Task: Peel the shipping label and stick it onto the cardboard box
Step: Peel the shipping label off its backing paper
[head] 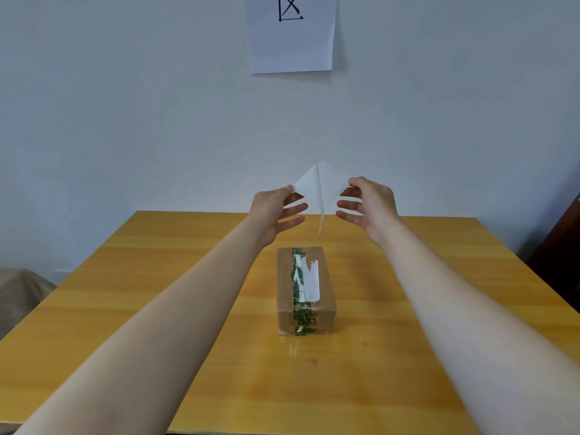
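A white shipping label (318,188) is held in the air above the far part of the table, split into two sheets that spread apart like a V and still join along the middle. My left hand (276,211) pinches the left sheet's corner between thumb and forefinger. My right hand (367,205) pinches the right sheet's corner the same way. Below and nearer to me, a small brown cardboard box (306,290) lies on the wooden table (157,293), with green printed tape and a torn white strip along its top. Neither hand touches the box.
A white paper sheet with a black mark (290,32) hangs on the pale wall behind the table. A dark piece of furniture (561,252) stands at the right edge. A grey-brown draped shape (22,290) sits low at the left.
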Motion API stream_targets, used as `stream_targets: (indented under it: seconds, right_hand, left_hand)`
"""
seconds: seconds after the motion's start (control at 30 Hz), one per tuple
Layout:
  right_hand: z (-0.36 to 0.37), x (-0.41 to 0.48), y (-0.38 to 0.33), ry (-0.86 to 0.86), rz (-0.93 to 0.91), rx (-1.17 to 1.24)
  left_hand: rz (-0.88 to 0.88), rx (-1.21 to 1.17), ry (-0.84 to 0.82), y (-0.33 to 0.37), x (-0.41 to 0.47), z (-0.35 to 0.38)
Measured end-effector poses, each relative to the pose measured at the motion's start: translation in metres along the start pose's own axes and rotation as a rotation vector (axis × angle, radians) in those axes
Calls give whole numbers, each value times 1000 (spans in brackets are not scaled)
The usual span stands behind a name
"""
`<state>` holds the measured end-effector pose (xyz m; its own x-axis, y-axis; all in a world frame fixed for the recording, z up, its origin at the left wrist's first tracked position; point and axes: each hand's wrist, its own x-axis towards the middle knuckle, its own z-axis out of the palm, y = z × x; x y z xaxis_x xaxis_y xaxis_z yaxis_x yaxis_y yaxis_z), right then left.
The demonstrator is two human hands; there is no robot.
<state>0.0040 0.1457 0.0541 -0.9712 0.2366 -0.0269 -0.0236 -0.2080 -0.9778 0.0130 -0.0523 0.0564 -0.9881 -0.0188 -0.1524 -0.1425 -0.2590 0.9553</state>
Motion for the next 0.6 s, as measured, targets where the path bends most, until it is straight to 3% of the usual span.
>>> stream_targets:
  seconds: [0.6]
  right_hand:
    - [-11,4,4,43,38,82]
  left_hand:
    - [-61,-169,16,0,6,-11]
